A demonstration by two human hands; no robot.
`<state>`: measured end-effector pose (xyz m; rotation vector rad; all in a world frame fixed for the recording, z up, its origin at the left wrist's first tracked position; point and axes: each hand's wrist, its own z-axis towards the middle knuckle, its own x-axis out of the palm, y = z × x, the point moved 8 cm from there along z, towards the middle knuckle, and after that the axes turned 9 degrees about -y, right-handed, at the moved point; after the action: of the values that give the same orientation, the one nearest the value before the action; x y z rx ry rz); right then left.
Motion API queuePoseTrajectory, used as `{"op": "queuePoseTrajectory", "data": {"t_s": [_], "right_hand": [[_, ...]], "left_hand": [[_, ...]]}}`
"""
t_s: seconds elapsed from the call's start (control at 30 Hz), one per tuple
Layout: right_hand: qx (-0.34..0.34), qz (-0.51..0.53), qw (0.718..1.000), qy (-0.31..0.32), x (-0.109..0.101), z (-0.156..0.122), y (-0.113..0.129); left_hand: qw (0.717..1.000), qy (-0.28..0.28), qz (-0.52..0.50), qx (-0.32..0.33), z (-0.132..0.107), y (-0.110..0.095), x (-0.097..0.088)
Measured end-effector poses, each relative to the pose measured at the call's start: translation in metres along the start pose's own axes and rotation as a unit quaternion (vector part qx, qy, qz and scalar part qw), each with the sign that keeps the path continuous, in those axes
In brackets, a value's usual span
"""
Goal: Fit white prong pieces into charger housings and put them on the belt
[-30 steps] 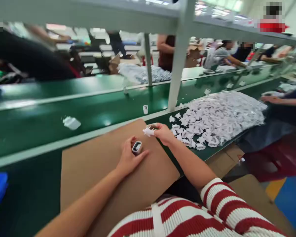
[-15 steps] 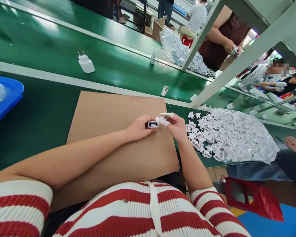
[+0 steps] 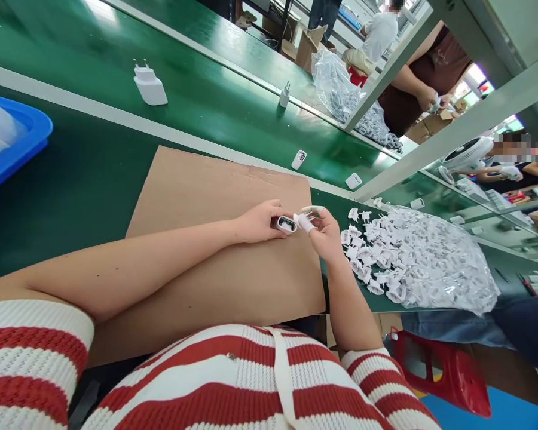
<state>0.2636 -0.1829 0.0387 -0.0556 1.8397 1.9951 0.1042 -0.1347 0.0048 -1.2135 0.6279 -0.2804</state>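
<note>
Cardboard (image 3: 233, 280), white casing (image 3: 286, 225), mouth facing camera, its oval sideways

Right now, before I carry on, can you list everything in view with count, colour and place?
Housing: one, white, in the left hand
Cap: one, white, in the right hand
Cardboard: one, brown, under the hands
Bench: one, dark green, under the cardboard
Belt: one, green, beyond the bench
Plugs: two, white, on the belt
Blocks: several, white, along the belt
Loose caps: many, white, right of the cardboard
Bag: one, clear, beside the loose caps
Tray: one, blue, left edge
Stool: one, red, lower right
Fan: one, white, upper right
People: several, partly seen, background
Sleeves: two, red-and-white, lower left and lower right
Hands: two, bare forearms, centre
</note>
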Motion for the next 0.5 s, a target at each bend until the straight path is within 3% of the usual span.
{"op": "queuePoseTrajectory", "data": {"t_s": [0.13, 0.27, 0.37, 0.5], "right_hand": [[0.062, -0.003, 0.997, 0.044, -0.003, -0.001, -0.011], [0.082, 0.008, 0.996, 0.039, -0.006, -0.003, -0.008], [0.033, -0.01, 0.999, -0.022, -0.013, -0.001, 0.004], [-0.09, -0.073, 0.991, -0.07, -0.017, -0.003, 0.024]], "left_hand": [[0.999, -0.024, -0.028, 0.038, -0.003, -0.005, -0.006], [0.997, -0.047, 0.044, 0.03, -0.006, -0.009, -0.005], [0.993, -0.099, 0.059, -0.01, -0.006, -0.008, -0.01], [0.999, -0.019, 0.001, 0.035, -0.005, -0.018, 0.002]]}}
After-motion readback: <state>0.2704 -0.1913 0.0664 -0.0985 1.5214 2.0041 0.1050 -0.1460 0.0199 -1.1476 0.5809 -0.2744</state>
